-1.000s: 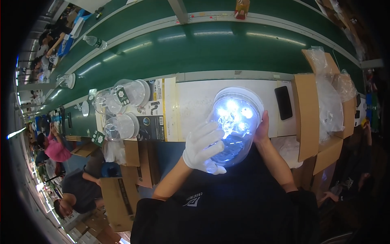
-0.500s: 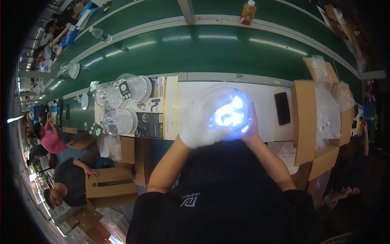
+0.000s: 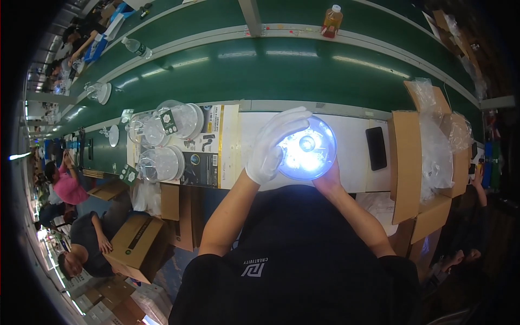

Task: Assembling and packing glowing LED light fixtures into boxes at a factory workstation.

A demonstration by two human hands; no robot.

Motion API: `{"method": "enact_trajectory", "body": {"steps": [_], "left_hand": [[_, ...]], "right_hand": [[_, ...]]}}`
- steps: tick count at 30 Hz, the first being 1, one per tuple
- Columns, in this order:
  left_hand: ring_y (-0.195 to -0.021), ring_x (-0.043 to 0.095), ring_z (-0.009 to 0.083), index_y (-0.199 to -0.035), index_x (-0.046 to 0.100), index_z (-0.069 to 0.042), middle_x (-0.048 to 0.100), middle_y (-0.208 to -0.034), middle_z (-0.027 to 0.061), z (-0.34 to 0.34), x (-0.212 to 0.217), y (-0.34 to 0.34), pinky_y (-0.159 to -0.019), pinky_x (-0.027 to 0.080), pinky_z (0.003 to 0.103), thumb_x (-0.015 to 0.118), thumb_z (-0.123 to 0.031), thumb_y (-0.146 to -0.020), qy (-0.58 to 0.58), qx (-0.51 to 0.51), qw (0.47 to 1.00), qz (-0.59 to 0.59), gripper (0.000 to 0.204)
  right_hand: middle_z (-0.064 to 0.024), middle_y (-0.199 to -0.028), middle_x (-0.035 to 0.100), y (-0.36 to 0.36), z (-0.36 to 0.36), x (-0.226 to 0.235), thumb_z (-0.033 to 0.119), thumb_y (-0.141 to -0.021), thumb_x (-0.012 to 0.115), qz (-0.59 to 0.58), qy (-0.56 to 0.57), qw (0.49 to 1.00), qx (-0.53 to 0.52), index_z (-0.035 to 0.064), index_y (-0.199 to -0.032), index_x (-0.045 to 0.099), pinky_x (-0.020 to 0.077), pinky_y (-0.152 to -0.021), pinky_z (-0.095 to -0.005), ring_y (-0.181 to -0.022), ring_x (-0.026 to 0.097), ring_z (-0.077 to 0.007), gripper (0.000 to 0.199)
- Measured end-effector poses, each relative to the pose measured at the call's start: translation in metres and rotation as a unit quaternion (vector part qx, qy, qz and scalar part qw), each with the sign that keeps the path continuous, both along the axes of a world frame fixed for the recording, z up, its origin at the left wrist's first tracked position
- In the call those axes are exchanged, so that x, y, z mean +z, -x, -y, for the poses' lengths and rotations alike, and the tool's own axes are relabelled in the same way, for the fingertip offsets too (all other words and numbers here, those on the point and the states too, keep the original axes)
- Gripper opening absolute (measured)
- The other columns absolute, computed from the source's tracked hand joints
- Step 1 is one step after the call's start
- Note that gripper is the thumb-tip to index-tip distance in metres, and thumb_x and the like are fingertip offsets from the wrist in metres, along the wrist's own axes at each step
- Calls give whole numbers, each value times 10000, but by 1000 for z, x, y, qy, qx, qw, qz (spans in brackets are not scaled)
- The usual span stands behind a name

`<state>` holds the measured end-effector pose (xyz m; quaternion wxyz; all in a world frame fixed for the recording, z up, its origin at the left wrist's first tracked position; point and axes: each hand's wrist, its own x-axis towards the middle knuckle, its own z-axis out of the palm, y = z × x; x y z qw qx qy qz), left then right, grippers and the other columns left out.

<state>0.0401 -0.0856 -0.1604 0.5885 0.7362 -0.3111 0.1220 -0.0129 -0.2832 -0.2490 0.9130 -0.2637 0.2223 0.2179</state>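
Observation:
A clear, round lamp point(image 3: 309, 154) glows bluish white in front of my chest, above the white work surface. My left hand point(image 3: 268, 143), in a white glove, curves around its left side, with the fingers along the upper rim and the thumb lower down. Bare and mostly hidden behind the lamp, my right hand point(image 3: 329, 176) supports it from the right and below. Glare washes out part of the lamp's inside. Several similar clear round lamps point(image 3: 162, 162), unlit, sit to the left on printed cardboard point(image 3: 200, 168).
A black phone point(image 3: 376, 148) lies to the right, beside an open carton point(image 3: 405, 162) with clear plastic bags point(image 3: 436, 157). Beyond runs a green bench point(image 3: 227, 73) with an amber bottle point(image 3: 331, 23). At lower left a person handles a cardboard box point(image 3: 138, 246).
My gloved left hand was a blur across the lamp; now it is still at the lamp's left side. The lamp's face shows more clearly. The person at left has tilted the box.

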Motion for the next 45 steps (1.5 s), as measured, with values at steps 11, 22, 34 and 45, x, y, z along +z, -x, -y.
{"method": "enact_trajectory", "body": {"steps": [11,22,34,45], "left_hand": [[-1308,525,404,-1282,606,27,576,-1363,248,-4,-12,16,-1100,398,496,266,-595,-1020,75,27,995,-68,756],[-1342,494,329,-1444,433,11,473,-1460,237,-10,-63,62,-1119,433,453,559,-556,-960,426,-3,835,-348,756],[-1364,457,348,-1496,370,-16,436,-1496,219,-12,-47,76,-1130,406,502,396,-744,-935,353,18,850,-390,919],[-1366,455,345,-1492,369,1,436,-1497,216,-4,-21,72,-1131,404,508,400,-752,-928,385,-13,820,-423,941]], "right_hand": [[-99,-1481,490,-1,7,-8,616,-1048,233,-36,-42,998,12,110,-1485,436,346,-1153,-469,-1376,447,-274,698],[-116,-1458,507,4,11,12,575,-1066,212,43,57,997,-11,62,-1482,423,358,-1144,-450,-1358,470,-271,694],[-150,-1339,596,19,36,3,552,-1052,378,205,105,971,-58,-41,-1418,456,473,-1032,-392,-1217,598,-256,701],[-150,-1308,610,15,43,4,547,-1052,386,225,142,962,-58,-65,-1381,480,483,-1008,-382,-1180,615,-244,700]]}}
